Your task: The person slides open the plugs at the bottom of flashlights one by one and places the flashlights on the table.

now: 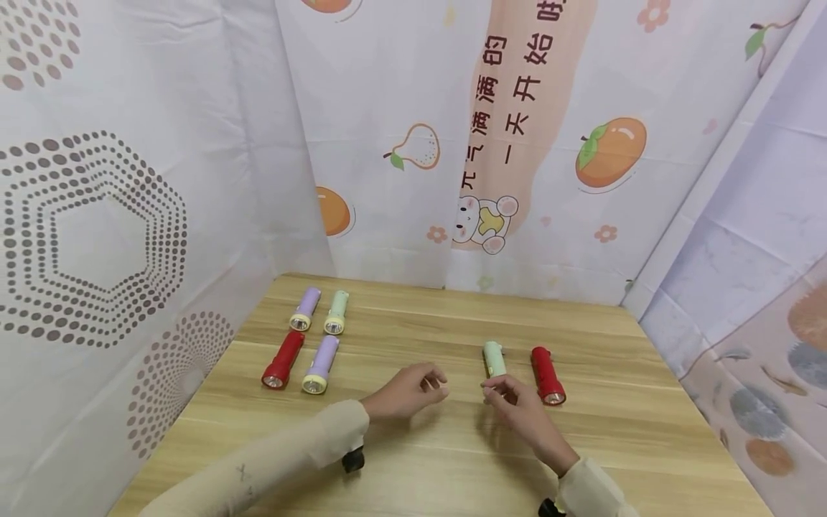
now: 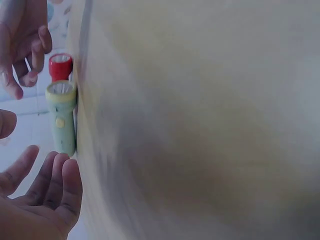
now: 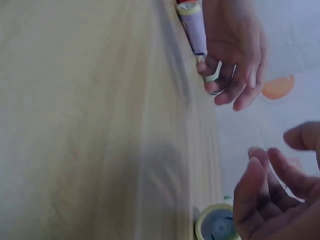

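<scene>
Two flashlights lie on the right half of the table: a pale green one (image 1: 494, 358) and a red one (image 1: 546, 373). My right hand (image 1: 522, 413) hovers at the near end of the green flashlight, fingers loosely bent and nothing held. In the right wrist view the yellow-rimmed head of the green flashlight (image 3: 217, 223) shows beside that hand (image 3: 277, 195). My left hand (image 1: 408, 390) is over the middle of the table, palm turned inward, fingers relaxed around bare air. The left wrist view has the green flashlight (image 2: 63, 122) beyond its fingertips (image 2: 72, 172).
Several flashlights lie at the left of the table (image 1: 400, 316): a purple one (image 1: 309, 302) and a green one (image 1: 337, 307) behind, a red one (image 1: 286, 355) and another purple one (image 1: 322, 359) in front. Printed curtains (image 1: 381, 86) enclose the table's back and sides.
</scene>
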Demonstrator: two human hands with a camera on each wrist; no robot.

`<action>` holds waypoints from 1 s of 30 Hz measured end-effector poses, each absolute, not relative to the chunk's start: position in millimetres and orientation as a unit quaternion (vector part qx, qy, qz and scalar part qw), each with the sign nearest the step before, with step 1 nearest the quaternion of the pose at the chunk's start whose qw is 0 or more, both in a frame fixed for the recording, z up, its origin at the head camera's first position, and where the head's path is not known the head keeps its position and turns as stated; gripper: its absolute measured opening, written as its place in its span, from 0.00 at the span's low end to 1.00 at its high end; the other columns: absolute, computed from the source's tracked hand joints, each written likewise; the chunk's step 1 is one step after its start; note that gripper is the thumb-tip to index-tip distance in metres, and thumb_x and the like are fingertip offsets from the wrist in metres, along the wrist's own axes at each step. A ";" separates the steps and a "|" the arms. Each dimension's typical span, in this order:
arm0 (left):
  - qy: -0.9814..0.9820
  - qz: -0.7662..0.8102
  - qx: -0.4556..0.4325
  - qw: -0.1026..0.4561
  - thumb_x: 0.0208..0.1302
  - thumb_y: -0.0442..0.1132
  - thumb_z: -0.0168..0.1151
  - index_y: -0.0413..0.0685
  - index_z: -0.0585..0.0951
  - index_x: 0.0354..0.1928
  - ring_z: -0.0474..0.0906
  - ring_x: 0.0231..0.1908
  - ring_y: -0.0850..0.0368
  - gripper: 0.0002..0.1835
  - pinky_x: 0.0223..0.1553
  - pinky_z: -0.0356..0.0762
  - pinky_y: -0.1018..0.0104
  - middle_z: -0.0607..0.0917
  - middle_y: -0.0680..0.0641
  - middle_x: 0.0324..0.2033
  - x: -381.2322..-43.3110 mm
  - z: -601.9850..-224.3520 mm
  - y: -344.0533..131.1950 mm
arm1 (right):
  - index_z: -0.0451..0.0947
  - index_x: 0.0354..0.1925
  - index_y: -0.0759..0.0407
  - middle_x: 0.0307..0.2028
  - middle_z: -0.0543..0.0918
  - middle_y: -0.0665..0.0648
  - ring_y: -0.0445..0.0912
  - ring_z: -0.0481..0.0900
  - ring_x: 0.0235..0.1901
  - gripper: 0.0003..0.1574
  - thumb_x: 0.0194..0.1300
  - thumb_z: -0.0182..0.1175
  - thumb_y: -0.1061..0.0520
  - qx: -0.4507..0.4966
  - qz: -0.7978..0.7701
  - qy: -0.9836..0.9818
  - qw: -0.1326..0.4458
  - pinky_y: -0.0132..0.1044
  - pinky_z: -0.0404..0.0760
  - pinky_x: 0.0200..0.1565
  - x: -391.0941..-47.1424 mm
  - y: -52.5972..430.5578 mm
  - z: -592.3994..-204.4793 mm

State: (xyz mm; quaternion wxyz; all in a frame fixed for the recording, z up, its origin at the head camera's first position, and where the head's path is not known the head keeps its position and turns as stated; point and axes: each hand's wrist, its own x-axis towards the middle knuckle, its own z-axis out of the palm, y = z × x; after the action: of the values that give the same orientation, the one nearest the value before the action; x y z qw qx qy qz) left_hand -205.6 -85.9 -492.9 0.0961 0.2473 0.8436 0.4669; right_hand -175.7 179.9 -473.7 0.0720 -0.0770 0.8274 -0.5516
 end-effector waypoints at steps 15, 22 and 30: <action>0.831 0.470 0.273 0.114 0.77 0.46 0.60 0.47 0.80 0.56 0.78 0.43 0.64 0.14 0.46 0.79 0.67 0.81 0.59 0.44 -162.8 -495.2 -114.3 | 0.79 0.55 0.62 0.41 0.81 0.62 0.48 0.78 0.29 0.20 0.75 0.62 0.48 -0.164 -0.529 0.817 0.162 0.34 0.78 0.26 -160.7 160.2 -488.0; 0.836 0.473 0.260 0.097 0.76 0.47 0.60 0.48 0.82 0.53 0.78 0.43 0.64 0.13 0.46 0.79 0.67 0.82 0.60 0.44 -164.3 -497.0 -123.1 | 0.79 0.54 0.62 0.38 0.81 0.62 0.47 0.78 0.26 0.20 0.76 0.61 0.49 -0.174 -0.529 0.813 0.170 0.34 0.77 0.24 -161.7 155.4 -492.4; 0.856 0.458 0.235 0.055 0.77 0.48 0.60 0.51 0.85 0.47 0.79 0.40 0.64 0.11 0.43 0.78 0.66 0.84 0.61 0.37 -175.1 -486.2 -147.8 | 0.80 0.54 0.61 0.37 0.81 0.61 0.46 0.77 0.24 0.20 0.76 0.61 0.47 -0.178 -0.534 0.807 0.180 0.34 0.76 0.21 -165.9 144.3 -492.6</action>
State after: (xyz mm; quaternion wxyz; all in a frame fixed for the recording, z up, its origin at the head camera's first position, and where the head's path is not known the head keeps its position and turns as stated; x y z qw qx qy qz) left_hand -175.1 -147.8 -486.2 0.0546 0.2346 0.8559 0.4577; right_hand -165.9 144.3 -492.6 0.1797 -0.1776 0.8068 -0.5341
